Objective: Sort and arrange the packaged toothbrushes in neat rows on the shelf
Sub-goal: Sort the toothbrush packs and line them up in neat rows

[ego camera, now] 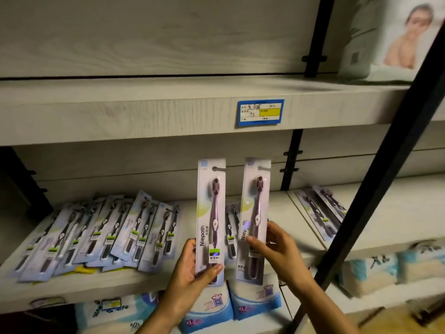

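While each hand (190,268) (279,249) holds one upright, packs (210,213) (255,213) read "Niepoth".

You see it all from one camera on your head (there is no second view to share anything with), looking forward and a little down, close to the middle shelf (120,285), with your two hands low in the picture.
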The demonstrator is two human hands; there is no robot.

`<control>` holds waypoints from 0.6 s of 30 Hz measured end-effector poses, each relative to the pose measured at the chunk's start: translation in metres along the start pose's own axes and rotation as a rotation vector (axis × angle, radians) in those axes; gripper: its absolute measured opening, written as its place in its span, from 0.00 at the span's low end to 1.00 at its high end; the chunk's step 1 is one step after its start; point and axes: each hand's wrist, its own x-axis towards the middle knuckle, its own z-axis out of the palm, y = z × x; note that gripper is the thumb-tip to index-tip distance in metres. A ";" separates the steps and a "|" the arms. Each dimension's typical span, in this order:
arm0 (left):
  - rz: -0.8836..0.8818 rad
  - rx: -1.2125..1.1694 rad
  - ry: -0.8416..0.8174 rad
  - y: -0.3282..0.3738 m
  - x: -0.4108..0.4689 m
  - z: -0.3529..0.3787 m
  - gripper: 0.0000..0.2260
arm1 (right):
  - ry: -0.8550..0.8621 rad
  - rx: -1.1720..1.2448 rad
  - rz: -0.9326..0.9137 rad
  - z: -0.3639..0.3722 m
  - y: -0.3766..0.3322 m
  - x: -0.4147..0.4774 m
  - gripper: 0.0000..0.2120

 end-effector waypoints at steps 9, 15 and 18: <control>-0.003 -0.060 0.027 0.006 -0.013 0.108 0.24 | -0.066 -0.078 -0.108 -0.104 0.002 -0.032 0.16; -0.025 -0.102 0.094 0.002 -0.022 0.214 0.25 | -0.176 -0.027 -0.116 -0.202 -0.002 -0.052 0.15; -0.023 -0.093 0.100 0.006 -0.028 0.252 0.26 | -0.178 -0.030 -0.111 -0.239 -0.004 -0.064 0.16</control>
